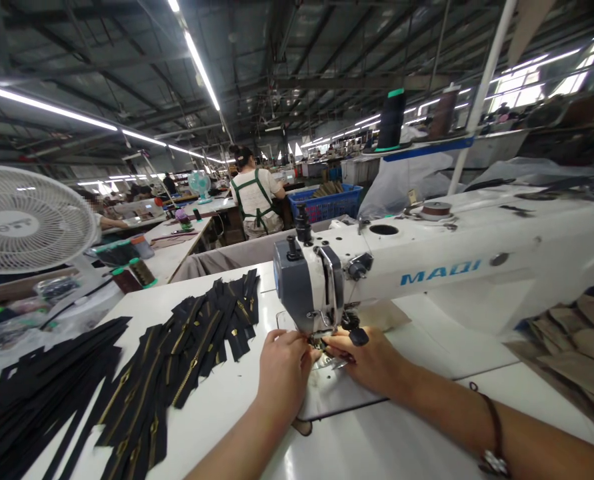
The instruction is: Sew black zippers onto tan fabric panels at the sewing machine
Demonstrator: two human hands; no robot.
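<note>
Low in the centre of the frame, both hands meet under the head of the white sewing machine [427, 260]. The left hand [284, 367] is curled, its fingertips pressed in at the needle. The right hand [371, 363] lies flatter, fingers drawn together toward the same spot. The fingers hide whether either hand grips anything, so I cannot tell. Black zippers [197, 340] lie heaped at lower left on the table [377, 447]. At upper centre, a blue basket [339, 203] holds brownish pieces.
</note>
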